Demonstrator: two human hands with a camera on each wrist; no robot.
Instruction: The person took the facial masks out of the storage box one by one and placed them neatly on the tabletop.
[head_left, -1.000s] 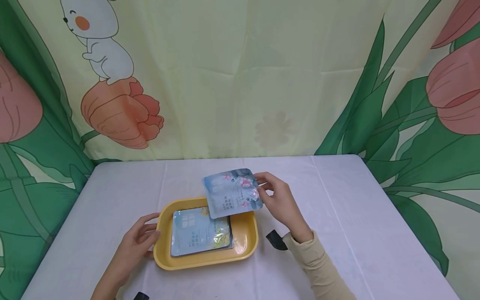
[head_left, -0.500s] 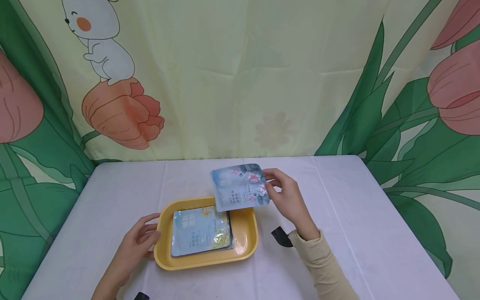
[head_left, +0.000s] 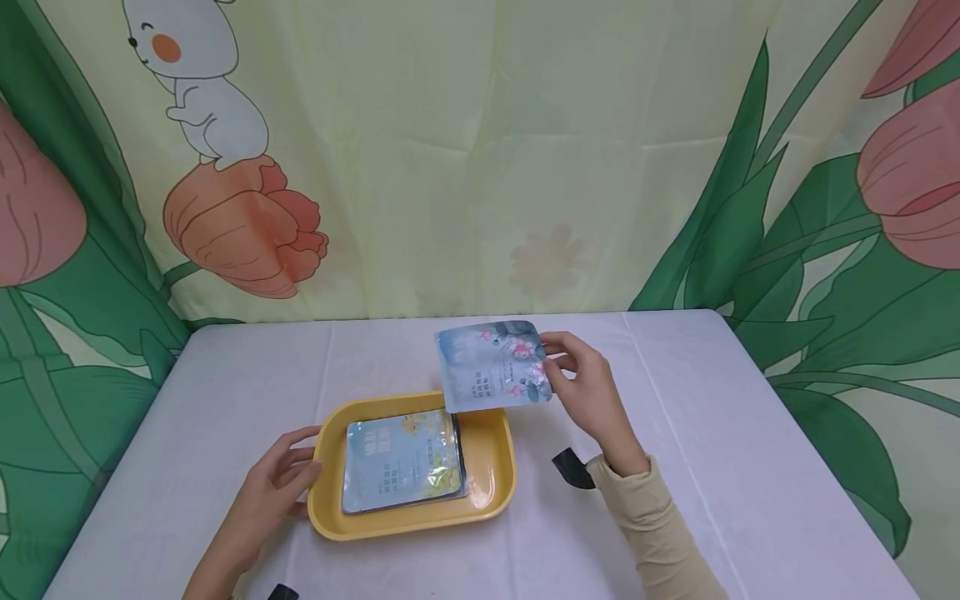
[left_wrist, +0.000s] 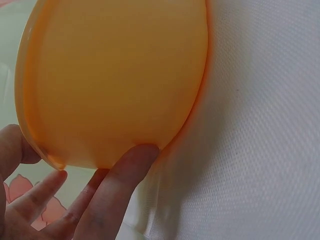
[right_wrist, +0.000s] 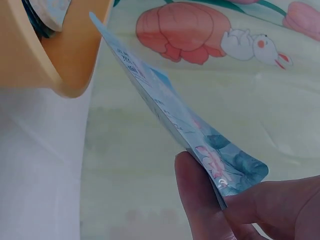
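Note:
In the head view my right hand (head_left: 592, 387) pinches a blue face mask packet (head_left: 495, 365) with pink flowers by its right edge. The packet is raised and overlaps the back rim of a yellow tray (head_left: 491, 517). In the right wrist view the packet (right_wrist: 170, 107) is seen nearly edge-on between thumb and fingers. Another light blue packet (head_left: 397, 462) with yellow flowers lies flat in the tray, a darker edge showing beneath it. At the tray's left end, my left hand (head_left: 270, 487) rests its fingertips and thumb on the outer wall (left_wrist: 115, 90).
A white cloth covers the table (head_left: 637, 533), whose back edge meets a printed curtain (head_left: 480, 167) with tulips and a rabbit. A black object (head_left: 573, 469) sits by the right cuff, and another black piece (head_left: 283, 592) near the left wrist.
My right hand has carried the flowered packet up, back and to the right, uncovering more of the packet in the tray. The left hand and the tray have stayed put.

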